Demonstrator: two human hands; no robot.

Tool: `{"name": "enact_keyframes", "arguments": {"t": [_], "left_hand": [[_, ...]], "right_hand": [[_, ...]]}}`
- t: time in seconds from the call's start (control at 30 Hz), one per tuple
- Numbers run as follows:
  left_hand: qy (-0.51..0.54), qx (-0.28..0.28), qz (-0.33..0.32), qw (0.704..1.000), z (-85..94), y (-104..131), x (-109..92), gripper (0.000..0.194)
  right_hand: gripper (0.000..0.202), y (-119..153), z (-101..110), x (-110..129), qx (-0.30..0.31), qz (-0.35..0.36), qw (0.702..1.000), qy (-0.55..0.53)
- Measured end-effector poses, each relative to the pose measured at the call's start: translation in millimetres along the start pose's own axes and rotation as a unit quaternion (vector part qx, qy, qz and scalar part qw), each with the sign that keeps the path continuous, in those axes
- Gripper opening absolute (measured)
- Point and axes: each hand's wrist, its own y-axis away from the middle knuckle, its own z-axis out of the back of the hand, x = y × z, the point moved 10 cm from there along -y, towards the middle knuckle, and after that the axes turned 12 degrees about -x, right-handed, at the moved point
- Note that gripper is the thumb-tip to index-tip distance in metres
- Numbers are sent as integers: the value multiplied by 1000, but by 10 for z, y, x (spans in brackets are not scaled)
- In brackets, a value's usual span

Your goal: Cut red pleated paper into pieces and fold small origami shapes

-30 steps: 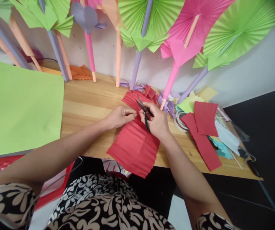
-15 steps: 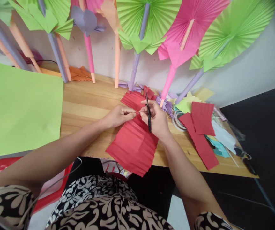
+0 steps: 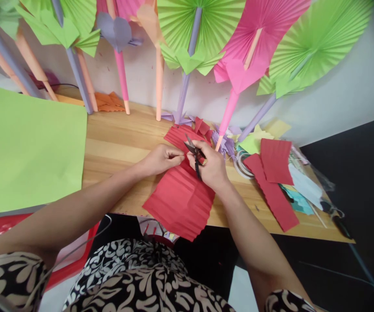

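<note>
A sheet of red pleated paper (image 3: 182, 195) lies across the table's front edge, narrowed at its middle and fanned out at both ends. At that narrow part my left hand (image 3: 162, 159) is closed in a pinch on the paper's left side; whether a thread is also between the fingertips is too small to tell. A pair of black-handled scissors (image 3: 191, 148) is held in my right hand (image 3: 211, 167), blades pointing up and to the left over the paper. My right thumb and fingertip also come together close to the left fingertips.
Green and pink paper fans (image 3: 201, 32) on rolled-paper sticks lean along the wall. A large green sheet (image 3: 31, 147) covers the table's left. Tape rolls (image 3: 243, 164), red paper strips (image 3: 273, 190) and scraps lie at right. Below the left edge is a red-rimmed tray (image 3: 87, 247).
The scissors have turned in my right hand, from nearly upright and edge-on to tilted left, with the blades now showing. My left hand has barely moved.
</note>
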Motion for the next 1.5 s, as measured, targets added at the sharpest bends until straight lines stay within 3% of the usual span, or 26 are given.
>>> {"name": "enact_keyframes", "arguments": {"t": [0.13, 0.37, 0.7, 0.9, 1.1, 1.37, 1.5], "left_hand": [[-29, 22, -33, 999, -47, 21, -41, 39], [-31, 9, -25, 999, -14, 8, -39, 34], [-28, -14, -54, 998, 16, -23, -80, 31], [-22, -7, -68, 997, -3, -32, -96, 39], [-33, 0, -66, 997, 1, -23, -87, 38], [-45, 3, -81, 996, -26, -7, -45, 37], [-43, 4, -80, 996, -34, -13, -64, 36]], "right_hand": [[32, 5, 1, 55, -11, 28, 999, 20], [41, -8, 6, -5, -16, -56, 996, -68], [41, -25, -8, -40, -19, -78, 990, -114], [36, -25, 9, -81, -28, -88, 991, -98], [29, -34, 11, 1, 11, -46, 997, -67], [31, 9, 4, 137, -7, 77, 997, 26], [34, 15, -1, 146, -3, 66, 997, 25]]}}
